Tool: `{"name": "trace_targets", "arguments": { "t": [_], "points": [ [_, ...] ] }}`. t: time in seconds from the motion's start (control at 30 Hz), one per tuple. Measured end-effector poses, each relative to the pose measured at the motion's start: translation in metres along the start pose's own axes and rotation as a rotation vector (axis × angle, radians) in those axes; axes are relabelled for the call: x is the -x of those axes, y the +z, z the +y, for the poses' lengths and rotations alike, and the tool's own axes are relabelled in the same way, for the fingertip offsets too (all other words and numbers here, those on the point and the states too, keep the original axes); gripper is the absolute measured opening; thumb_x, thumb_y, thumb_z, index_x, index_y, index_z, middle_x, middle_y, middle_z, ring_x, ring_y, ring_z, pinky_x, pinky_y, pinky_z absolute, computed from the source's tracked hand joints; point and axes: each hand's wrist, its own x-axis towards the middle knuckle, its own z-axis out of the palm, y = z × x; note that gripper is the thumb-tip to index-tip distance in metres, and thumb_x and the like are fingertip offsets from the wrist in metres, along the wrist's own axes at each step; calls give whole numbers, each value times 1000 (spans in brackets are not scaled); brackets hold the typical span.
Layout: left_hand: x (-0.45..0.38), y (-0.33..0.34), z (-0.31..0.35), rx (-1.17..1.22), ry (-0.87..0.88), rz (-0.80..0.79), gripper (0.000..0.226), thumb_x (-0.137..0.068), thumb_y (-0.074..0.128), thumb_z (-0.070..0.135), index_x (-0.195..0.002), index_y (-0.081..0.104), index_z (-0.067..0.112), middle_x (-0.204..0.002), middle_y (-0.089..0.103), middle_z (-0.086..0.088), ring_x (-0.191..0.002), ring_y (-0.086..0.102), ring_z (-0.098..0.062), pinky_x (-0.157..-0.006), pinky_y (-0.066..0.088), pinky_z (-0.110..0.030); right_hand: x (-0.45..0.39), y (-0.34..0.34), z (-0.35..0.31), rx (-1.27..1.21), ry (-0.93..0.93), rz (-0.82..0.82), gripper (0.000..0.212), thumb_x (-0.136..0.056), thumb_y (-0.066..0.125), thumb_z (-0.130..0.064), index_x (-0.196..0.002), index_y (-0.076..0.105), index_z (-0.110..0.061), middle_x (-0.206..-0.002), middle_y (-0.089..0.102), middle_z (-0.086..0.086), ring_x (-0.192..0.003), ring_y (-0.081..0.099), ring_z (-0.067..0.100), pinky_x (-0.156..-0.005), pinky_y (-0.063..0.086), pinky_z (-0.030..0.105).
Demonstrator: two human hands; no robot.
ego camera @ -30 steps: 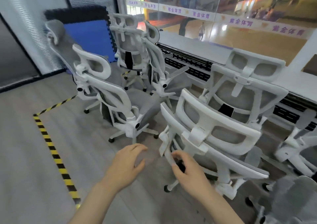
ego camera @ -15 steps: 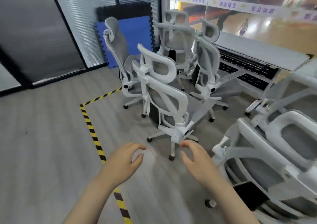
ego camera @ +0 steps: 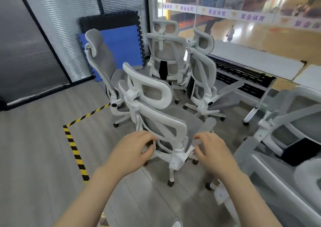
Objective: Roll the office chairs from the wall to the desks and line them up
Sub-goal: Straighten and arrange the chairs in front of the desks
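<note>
You are reaching both hands toward the nearest office chair (ego camera: 156, 122), which is standing in the middle of the scene with its white-framed back turned to you and leaning toward the left. Your left hand (ego camera: 132, 150) is hovering at the lower left edge of the backrest frame, fingers loosely curled, its grip narrow and closing on nothing; whether the fingertips are touching the frame, you cannot tell from here. Your right hand (ego camera: 213, 150) is hanging just to the right of the chair's white rear bracket, fingers bent downward, grip half-wide and holding nothing.

Three more chairs are standing farther back: a left chair (ego camera: 102, 65) in front of the blue foam mat (ego camera: 123, 44), a middle chair (ego camera: 166, 53) near the glass wall, and a right chair (ego camera: 203, 70) just beside the white tabletop (ego camera: 257, 61) that is running along the glass on the far right. Another chair (ego camera: 286, 122) is sitting close on your near right, partly cut off. Yellow-and-black floor tape (ego camera: 74, 150) is marking a corner on the grey floor to the left of the nearest chair.
</note>
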Motion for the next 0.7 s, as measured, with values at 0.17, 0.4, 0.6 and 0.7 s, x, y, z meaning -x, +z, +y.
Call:
{"name": "trace_targets", "arguments": {
  "t": [0.17, 0.4, 0.6, 0.7],
  "points": [
    [-110, -18, 1, -54, 108, 27, 31, -91, 38, 45, -114, 58, 36, -112, 60, 22, -103, 55, -2, -89, 47, -32, -74, -13, 38, 112, -5, 0, 30, -92, 48, -25, -121, 55, -21, -120, 58, -6, -113, 51, 17, -92, 39, 30],
    [-254, -48, 12, -197, 340, 6, 28, -91, 44, 34, -110, 63, 27, -107, 64, 12, -99, 58, -12, -87, 44, -30, -160, -32, 81, 171, 13, 45, 30, -92, 47, -28, -121, 55, -21, -117, 58, -5, -111, 52, 18, -88, 39, 31],
    [-372, -44, -1, -204, 365, -135, 25, -94, 48, 34, -117, 59, 32, -115, 60, 14, -103, 53, -6, -90, 45, -32, -229, -46, 121, 192, 93, 110, 19, -91, 48, -25, -107, 57, -20, -104, 61, -2, -97, 54, 22, -81, 44, 36],
    [-429, -34, -12, -187, 394, -199, 27, -94, 49, 33, -120, 57, 32, -113, 58, 14, -108, 52, -9, -91, 44, -30, -263, -46, 145, 223, 147, 79, 24, -91, 47, -27, -112, 56, -20, -107, 60, -1, -98, 54, 23, -81, 44, 37]
  ]
}}
